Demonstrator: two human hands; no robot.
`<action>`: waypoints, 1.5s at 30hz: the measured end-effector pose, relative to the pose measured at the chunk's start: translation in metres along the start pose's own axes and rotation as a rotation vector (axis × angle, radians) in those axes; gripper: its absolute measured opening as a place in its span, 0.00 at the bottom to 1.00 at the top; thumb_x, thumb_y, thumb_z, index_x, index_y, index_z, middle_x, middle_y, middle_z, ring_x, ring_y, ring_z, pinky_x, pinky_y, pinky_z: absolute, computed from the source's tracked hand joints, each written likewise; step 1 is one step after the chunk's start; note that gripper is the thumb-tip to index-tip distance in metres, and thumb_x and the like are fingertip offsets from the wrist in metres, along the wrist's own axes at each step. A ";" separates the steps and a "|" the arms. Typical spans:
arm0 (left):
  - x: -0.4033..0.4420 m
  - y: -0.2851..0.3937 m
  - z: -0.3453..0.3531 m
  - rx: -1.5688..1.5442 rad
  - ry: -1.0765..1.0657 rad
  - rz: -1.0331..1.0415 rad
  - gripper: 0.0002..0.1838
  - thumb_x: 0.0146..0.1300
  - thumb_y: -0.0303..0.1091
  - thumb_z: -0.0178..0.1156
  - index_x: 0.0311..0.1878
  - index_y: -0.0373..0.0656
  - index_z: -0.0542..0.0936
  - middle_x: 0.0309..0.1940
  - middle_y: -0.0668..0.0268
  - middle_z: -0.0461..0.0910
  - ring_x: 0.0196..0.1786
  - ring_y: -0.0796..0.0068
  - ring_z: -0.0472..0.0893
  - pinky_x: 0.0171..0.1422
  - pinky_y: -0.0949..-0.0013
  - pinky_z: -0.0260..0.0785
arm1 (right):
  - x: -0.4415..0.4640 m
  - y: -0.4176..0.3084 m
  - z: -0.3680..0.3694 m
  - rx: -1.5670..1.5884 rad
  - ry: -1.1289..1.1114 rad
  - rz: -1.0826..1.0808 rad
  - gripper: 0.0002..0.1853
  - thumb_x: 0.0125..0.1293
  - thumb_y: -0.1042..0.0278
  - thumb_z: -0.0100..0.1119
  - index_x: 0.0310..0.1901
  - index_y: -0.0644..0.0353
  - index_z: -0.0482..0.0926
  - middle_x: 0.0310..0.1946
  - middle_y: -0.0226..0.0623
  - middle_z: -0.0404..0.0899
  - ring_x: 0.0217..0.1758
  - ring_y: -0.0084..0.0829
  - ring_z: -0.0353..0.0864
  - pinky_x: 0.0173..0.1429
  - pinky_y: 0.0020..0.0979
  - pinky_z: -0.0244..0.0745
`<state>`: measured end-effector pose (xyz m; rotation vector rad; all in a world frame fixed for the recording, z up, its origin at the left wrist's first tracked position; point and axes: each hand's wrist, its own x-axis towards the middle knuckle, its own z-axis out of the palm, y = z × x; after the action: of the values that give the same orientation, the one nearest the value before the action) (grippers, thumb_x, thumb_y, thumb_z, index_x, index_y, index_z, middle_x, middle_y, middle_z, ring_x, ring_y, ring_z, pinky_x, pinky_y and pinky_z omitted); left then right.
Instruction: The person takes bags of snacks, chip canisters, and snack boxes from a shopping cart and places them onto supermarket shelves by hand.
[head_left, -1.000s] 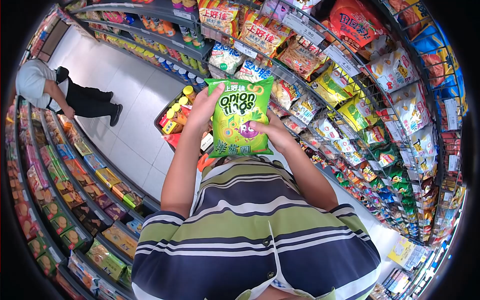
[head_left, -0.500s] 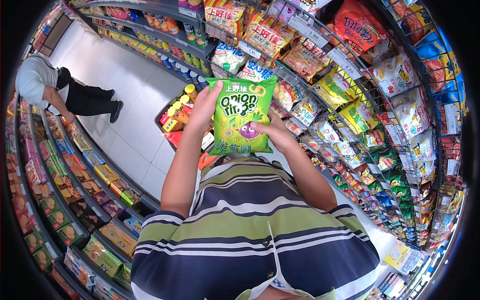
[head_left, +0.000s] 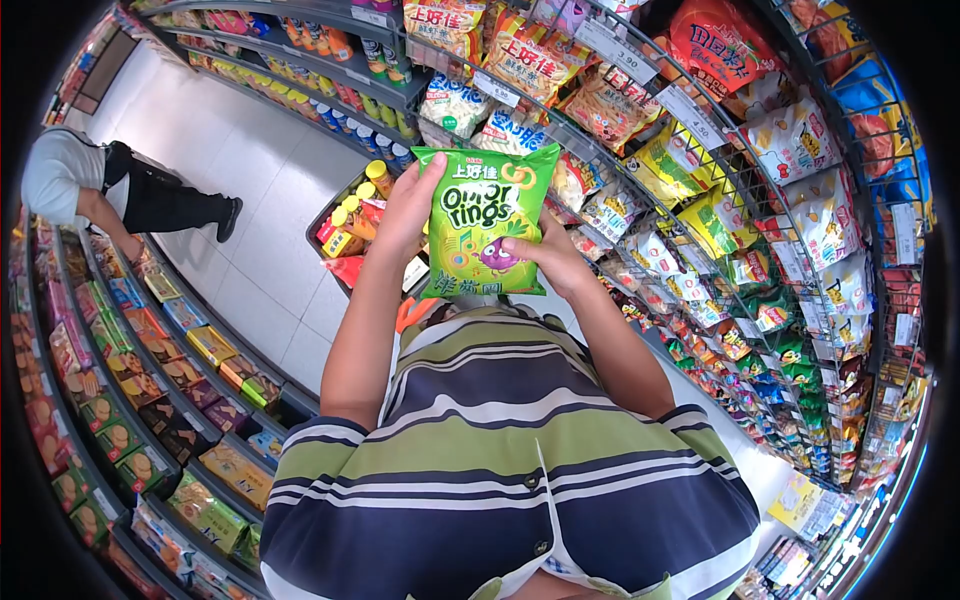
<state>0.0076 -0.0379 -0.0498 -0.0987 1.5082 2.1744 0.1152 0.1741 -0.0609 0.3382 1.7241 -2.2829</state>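
A green bag of onion rings (head_left: 480,215) is held upright in front of my chest, its printed front facing me. My left hand (head_left: 408,205) grips the bag's left edge, thumb on the front near the top corner. On the right edge, lower down, my right hand (head_left: 552,255) holds it with the thumb pressed on the purple onion picture. The other fingers of both hands are mostly behind the bag. Just beyond the left forearm stands a basket (head_left: 318,240) with yellow-capped containers (head_left: 352,215) and red packs in it.
Racks of snack bags (head_left: 690,170) with price tags rise on the right. Shelves of boxed biscuits (head_left: 150,370) line the left side. Another person (head_left: 150,190) stands at the left shelves, one hand near the goods. Between the shelves runs a pale tiled floor (head_left: 275,200).
The bag has tilted slightly and risen a little, with both hands still on it. The other person's hand has moved slightly lower, toward the left shelf.
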 end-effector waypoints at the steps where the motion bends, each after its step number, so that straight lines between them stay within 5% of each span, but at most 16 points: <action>1: 0.001 -0.001 0.000 -0.001 0.000 0.002 0.24 0.80 0.50 0.57 0.61 0.37 0.78 0.52 0.63 0.86 0.53 0.77 0.84 0.61 0.71 0.74 | 0.001 0.001 -0.001 -0.004 0.001 -0.008 0.46 0.59 0.69 0.80 0.75 0.66 0.63 0.67 0.44 0.78 0.68 0.35 0.79 0.73 0.37 0.72; 45: 0.008 -0.011 -0.004 -0.034 0.016 0.032 0.23 0.80 0.49 0.58 0.62 0.38 0.80 0.52 0.65 0.86 0.53 0.79 0.83 0.60 0.72 0.74 | 0.004 0.004 -0.002 -0.124 0.032 -0.022 0.41 0.60 0.70 0.80 0.71 0.67 0.68 0.62 0.42 0.82 0.63 0.31 0.82 0.69 0.35 0.76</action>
<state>0.0047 -0.0360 -0.0638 -0.1040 1.4915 2.2303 0.1130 0.1741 -0.0665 0.3340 1.8833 -2.1841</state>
